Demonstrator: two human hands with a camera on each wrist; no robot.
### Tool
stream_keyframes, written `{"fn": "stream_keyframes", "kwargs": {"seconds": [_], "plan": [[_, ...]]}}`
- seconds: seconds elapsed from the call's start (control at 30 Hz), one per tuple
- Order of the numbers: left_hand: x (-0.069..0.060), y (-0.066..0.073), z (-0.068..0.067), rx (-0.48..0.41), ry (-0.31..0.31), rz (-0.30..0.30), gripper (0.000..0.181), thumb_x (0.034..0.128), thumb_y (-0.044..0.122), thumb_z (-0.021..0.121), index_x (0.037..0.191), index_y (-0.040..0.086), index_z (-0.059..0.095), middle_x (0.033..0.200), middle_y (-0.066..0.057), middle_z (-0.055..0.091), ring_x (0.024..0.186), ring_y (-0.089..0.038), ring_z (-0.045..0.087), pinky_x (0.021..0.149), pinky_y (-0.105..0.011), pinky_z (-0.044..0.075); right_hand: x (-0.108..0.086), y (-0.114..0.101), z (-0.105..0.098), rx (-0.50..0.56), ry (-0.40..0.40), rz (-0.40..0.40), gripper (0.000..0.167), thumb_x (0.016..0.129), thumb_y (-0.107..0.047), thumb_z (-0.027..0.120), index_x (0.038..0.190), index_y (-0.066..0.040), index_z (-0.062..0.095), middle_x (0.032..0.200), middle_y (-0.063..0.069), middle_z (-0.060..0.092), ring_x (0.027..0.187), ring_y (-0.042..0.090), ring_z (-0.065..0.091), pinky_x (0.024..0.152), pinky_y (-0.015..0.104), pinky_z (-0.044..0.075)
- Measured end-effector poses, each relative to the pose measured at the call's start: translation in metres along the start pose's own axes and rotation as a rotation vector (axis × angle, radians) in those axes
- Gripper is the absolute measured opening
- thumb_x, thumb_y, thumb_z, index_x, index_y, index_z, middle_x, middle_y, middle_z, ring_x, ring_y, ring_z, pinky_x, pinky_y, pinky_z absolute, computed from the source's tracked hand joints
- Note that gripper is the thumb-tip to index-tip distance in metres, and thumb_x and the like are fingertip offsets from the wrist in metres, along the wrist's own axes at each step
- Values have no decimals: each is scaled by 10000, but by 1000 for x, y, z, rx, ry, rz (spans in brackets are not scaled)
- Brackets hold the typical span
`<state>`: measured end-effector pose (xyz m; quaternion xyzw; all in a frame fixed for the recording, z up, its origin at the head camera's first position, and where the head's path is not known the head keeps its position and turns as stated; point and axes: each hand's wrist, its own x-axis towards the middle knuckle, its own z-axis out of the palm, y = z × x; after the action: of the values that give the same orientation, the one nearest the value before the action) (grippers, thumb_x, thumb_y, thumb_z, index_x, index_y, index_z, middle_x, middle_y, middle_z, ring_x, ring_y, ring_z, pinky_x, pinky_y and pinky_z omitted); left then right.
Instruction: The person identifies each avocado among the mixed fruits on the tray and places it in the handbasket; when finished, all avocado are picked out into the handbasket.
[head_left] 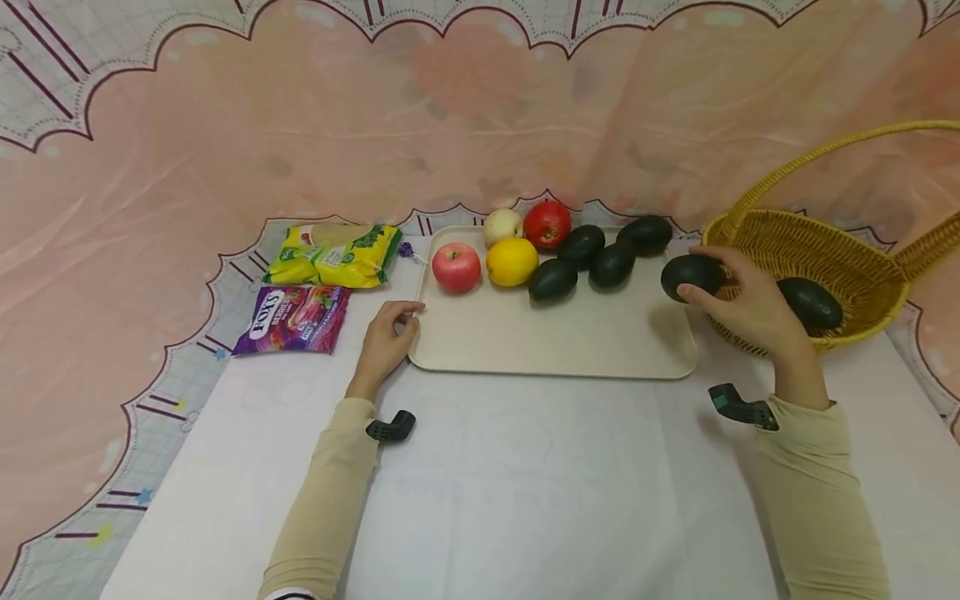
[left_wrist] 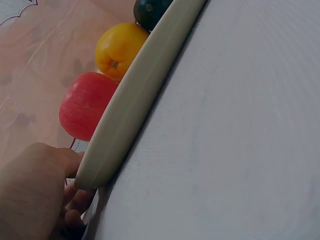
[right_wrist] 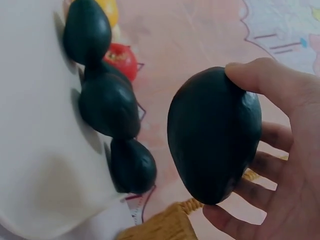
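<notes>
So the right hand (head_left: 750, 307) has an avocado (head_left: 690, 277) pinched between thumb and curled fingers, held up around the right edge of the tray (head_left: 555, 346), near the basket (head_left: 825, 237). It's smooth, egg-shaped, almost black-green, slightly shiny. Left hand (head_left: 386, 340) pinches the tray's left rim.

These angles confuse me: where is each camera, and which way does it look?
Head: on the head, looking forward and down at tray and basket; left hand, right hand and sleeves show.
Left wrist: on that wrist, looking at the tray's edge and red apple; left hand shows.
Right wrist: on that wrist, looking at a held dark fruit; right hand shows.
Head and right wrist share the dark fruit.
</notes>
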<state>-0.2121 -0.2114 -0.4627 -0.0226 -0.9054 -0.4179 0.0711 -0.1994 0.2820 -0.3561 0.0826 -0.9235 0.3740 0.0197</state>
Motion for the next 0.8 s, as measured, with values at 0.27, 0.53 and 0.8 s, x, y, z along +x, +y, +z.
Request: {"fn": "stream_keyframes", "kwargs": {"seconds": [0.27, 0.53, 0.8], "plan": [[-1, 1, -1, -6, -2, -6, 260, 928, 159, 539, 1170, 141, 634, 1075, -91, 555, 928, -210, 524, 733, -300, 358, -5, 4, -13, -7, -20, 17, 671, 864, -416, 640, 1448, -248, 355, 1465, 162, 380, 1234, 390, 378, 950, 612, 301], [-1, 1, -1, -12, 7, 12, 263, 926, 136, 536, 1168, 123, 638, 1075, -106, 563, 933, -213, 534, 728, -291, 351, -7, 9, -22, -18, -57, 40, 659, 873, -399, 634, 1451, -280, 341, 1404, 189, 419, 1184, 410, 420, 875, 541, 354], [0, 0, 0, -16, 8, 11, 263, 923, 148, 540, 1166, 131, 638, 1084, -99, 561, 937, -215, 536, 733, -295, 356, -12, 22, -31, -43, -25, 50, 640, 874, -374, 639, 1443, -292, 359, 1361, 156, 429, 1110, 384, 449, 749, 259, 350]]}}
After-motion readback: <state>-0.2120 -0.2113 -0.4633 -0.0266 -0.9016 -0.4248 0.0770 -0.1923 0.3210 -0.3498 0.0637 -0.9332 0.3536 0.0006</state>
